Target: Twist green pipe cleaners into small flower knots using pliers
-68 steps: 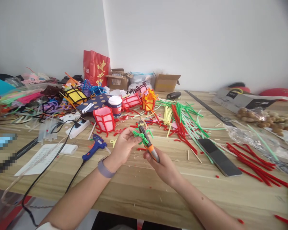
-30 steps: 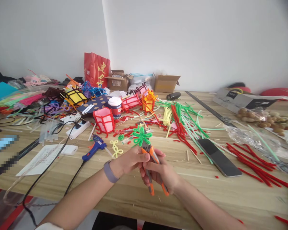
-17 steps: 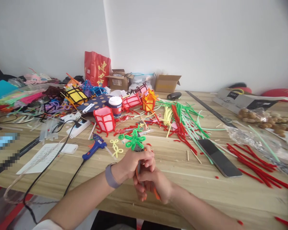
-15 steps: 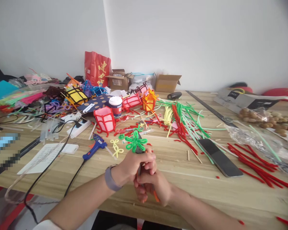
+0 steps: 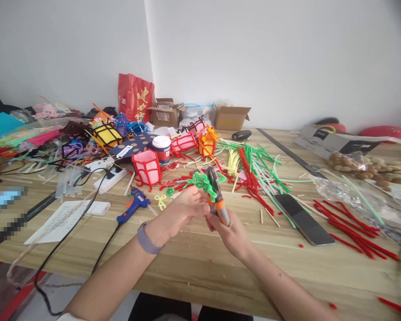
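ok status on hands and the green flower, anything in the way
Left hand on green pipe-cleaner flower. Right hand gripping pliers. Glue gun leftward, clear of both.

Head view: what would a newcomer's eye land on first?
Probably the bright green looped pipe-cleaner flower at the centre, by the left hand, with the orange-and-grey metal pliers in the right hand right against it. Next, the red-framed pink paper lantern just beyond the blue plastic glue gun, then the glossy red bag with gold lettering against the back wall.
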A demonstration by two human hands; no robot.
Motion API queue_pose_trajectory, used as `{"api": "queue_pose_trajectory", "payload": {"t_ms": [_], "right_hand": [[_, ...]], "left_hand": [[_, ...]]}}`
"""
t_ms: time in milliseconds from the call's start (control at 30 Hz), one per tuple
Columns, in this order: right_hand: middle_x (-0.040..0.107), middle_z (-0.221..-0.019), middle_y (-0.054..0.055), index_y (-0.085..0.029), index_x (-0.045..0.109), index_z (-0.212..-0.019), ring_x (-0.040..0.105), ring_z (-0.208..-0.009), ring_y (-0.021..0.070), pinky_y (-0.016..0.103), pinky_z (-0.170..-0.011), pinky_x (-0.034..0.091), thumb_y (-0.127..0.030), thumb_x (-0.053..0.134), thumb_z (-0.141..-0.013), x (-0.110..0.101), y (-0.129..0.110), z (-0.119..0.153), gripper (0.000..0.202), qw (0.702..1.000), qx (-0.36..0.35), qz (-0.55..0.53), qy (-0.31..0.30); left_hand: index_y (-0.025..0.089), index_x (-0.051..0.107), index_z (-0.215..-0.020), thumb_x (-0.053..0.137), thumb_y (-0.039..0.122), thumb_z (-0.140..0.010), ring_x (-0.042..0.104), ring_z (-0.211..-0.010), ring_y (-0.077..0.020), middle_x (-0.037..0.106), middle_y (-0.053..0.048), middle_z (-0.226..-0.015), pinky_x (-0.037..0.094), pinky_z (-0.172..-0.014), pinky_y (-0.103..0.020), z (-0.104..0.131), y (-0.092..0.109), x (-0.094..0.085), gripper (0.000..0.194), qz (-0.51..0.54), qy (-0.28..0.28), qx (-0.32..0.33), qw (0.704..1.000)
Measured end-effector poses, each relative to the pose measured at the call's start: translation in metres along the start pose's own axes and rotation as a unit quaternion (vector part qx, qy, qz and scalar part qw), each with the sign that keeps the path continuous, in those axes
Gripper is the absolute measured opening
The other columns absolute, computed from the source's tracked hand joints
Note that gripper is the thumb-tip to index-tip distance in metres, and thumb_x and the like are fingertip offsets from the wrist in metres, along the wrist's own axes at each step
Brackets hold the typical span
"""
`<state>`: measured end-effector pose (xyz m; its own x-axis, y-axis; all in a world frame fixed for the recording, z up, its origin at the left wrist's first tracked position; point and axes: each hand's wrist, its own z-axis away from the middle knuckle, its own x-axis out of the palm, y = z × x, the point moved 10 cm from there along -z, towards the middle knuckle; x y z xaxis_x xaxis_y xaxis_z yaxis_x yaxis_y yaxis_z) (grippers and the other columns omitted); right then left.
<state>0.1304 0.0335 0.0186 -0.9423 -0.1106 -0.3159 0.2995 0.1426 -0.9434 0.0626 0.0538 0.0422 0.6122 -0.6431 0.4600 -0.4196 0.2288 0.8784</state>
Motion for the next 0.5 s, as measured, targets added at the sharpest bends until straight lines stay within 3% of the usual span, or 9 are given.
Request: {"api": "queue_pose_trajectory", "payload": {"t_ms": [67, 133, 267, 367, 433, 500], "right_hand": [[0.051, -0.061, -0.001, -0.020, 0.052, -0.072, 0.045, -0.057, 0.0140, 0.025, -0.056, 0.037, -0.034, 0.046, -0.082, -0.018, -0.003, -0.004, 0.019, 0.995, -0.024, 0.082, 0.055], [0.058, -0.068, 0.001, -0.020, 0.057, -0.085, 0.051, -0.062, 0.0165, 0.027, -0.061, 0.040, -0.029, 0.043, -0.083, -0.023, -0.001, -0.006, 0.017, 0.989, -0.030, 0.130, 0.067], [0.067, -0.098, 0.008, -0.021, 0.058, -0.112, 0.061, -0.087, 0.0232, 0.032, -0.077, 0.044, -0.022, 0.045, -0.083, -0.018, 0.011, -0.009, 0.031, 0.985, -0.021, 0.161, 0.049], [0.061, -0.121, 0.011, -0.022, 0.051, -0.127, 0.056, -0.111, 0.0268, 0.036, -0.091, 0.041, -0.019, 0.047, -0.081, -0.019, 0.016, -0.009, 0.046, 0.985, -0.020, 0.156, 0.065], [0.059, -0.124, 0.013, -0.020, 0.050, -0.129, 0.053, -0.115, 0.0273, 0.038, -0.095, 0.039, -0.019, 0.046, -0.081, -0.019, 0.016, -0.009, 0.048, 0.984, -0.021, 0.163, 0.071], [0.062, -0.115, 0.013, -0.017, 0.055, -0.121, 0.055, -0.108, 0.0267, 0.038, -0.091, 0.040, -0.019, 0.045, -0.081, -0.016, 0.015, -0.010, 0.042, 0.983, -0.018, 0.172, 0.060]], "left_hand": [[0.018, 0.063, -0.091, 0.076, 0.030, -0.071, 0.062, -0.079, -0.0136, 0.064, -0.003, -0.089, 0.050, -0.067, -0.023, -0.001, 0.003, -0.016, 0.026, 0.063, 0.056, 0.034, 0.996], [0.017, 0.063, -0.087, 0.073, 0.029, -0.075, 0.062, -0.077, -0.0121, 0.065, -0.002, -0.085, 0.050, -0.066, -0.021, -0.001, -0.001, -0.024, 0.020, 0.117, 0.091, 0.032, 0.988], [0.014, 0.062, -0.081, 0.078, 0.024, -0.068, 0.060, -0.061, -0.0083, 0.065, -0.002, -0.076, 0.047, -0.054, -0.017, 0.000, -0.007, -0.026, 0.022, 0.161, 0.114, -0.002, 0.980], [0.014, 0.063, -0.087, 0.079, 0.016, -0.064, 0.063, -0.068, -0.0092, 0.067, -0.002, -0.083, 0.050, -0.060, -0.017, 0.002, 0.001, -0.033, 0.028, 0.158, 0.154, 0.016, 0.975], [0.015, 0.063, -0.087, 0.080, 0.014, -0.062, 0.064, -0.075, -0.0110, 0.067, -0.002, -0.085, 0.052, -0.067, -0.020, 0.003, 0.005, -0.038, 0.030, 0.145, 0.174, 0.027, 0.974], [0.016, 0.062, -0.084, 0.080, 0.011, -0.058, 0.063, -0.077, -0.0115, 0.067, 0.000, -0.083, 0.052, -0.071, -0.023, 0.004, 0.009, -0.043, 0.032, 0.120, 0.194, 0.047, 0.972]]}}
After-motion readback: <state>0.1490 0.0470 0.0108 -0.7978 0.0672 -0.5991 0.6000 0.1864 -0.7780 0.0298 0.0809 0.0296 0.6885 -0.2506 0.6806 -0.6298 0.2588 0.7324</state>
